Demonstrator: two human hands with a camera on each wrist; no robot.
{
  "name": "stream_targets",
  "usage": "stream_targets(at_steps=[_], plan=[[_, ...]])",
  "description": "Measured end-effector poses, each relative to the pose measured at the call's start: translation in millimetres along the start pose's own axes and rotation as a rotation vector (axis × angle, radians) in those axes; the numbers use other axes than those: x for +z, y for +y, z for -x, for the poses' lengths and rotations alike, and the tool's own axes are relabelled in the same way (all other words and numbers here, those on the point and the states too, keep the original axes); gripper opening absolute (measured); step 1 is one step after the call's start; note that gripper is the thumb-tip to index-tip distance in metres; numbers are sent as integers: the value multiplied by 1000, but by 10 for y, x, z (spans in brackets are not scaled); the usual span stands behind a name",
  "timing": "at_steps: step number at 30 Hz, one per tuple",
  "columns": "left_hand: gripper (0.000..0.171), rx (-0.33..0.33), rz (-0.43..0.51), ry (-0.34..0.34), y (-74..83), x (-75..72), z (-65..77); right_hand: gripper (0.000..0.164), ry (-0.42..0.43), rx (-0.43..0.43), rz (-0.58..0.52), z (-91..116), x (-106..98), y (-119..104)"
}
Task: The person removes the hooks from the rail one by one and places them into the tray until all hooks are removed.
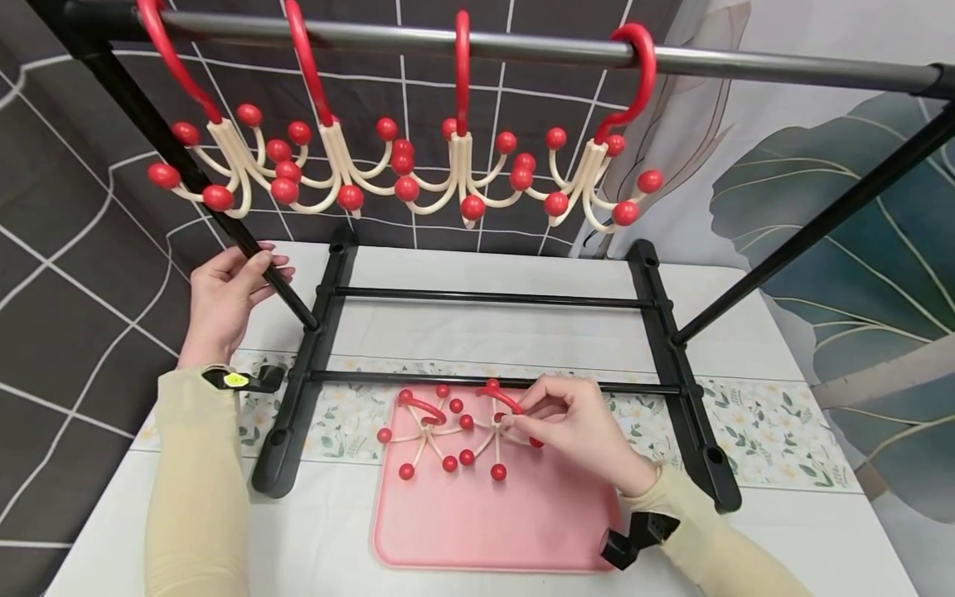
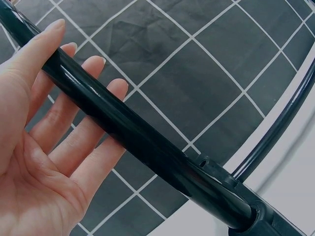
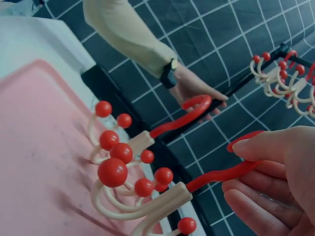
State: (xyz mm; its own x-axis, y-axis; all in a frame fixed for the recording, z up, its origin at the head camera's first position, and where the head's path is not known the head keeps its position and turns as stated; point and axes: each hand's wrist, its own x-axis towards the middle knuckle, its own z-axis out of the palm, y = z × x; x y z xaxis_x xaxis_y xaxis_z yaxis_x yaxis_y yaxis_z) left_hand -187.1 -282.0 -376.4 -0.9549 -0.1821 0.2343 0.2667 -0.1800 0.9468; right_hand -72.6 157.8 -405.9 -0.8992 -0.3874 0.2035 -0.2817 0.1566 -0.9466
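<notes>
My right hand (image 1: 578, 423) pinches the red hook of a cream claw hanger (image 3: 170, 199), whose curved arms end in red balls. This hanger is over the pink tray (image 1: 492, 531); whether it touches the tray I cannot tell. Left of it, a second claw hanger (image 1: 421, 408) of the same kind stands on the tray, hook upward. My left hand (image 1: 224, 298) holds the slanting black post (image 2: 147, 152) of a rack, thumb in front and fingers behind it.
Several matching hangers (image 1: 462, 153) hang in a row from the rack's top bar (image 1: 537, 48). The black base (image 1: 679, 373) stands on a white table (image 1: 485, 332) with a floral strip. A dark grid-patterned cloth (image 1: 75, 274) is behind, a leaf-patterned curtain (image 1: 821, 207) at right.
</notes>
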Motion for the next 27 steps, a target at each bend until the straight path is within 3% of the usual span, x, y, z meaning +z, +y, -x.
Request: stream_targets(at_steps=[10,20,27], plan=[[24,-8,-6,4,5,2,-5,22,6,-12,53,39,69,73],[23,4,10,-4,-3,1,-5,20,8,-1,51,17,12,108],[25,6,2,-4,-3,0,-1,25,25,22,31,-20,-129,-60]])
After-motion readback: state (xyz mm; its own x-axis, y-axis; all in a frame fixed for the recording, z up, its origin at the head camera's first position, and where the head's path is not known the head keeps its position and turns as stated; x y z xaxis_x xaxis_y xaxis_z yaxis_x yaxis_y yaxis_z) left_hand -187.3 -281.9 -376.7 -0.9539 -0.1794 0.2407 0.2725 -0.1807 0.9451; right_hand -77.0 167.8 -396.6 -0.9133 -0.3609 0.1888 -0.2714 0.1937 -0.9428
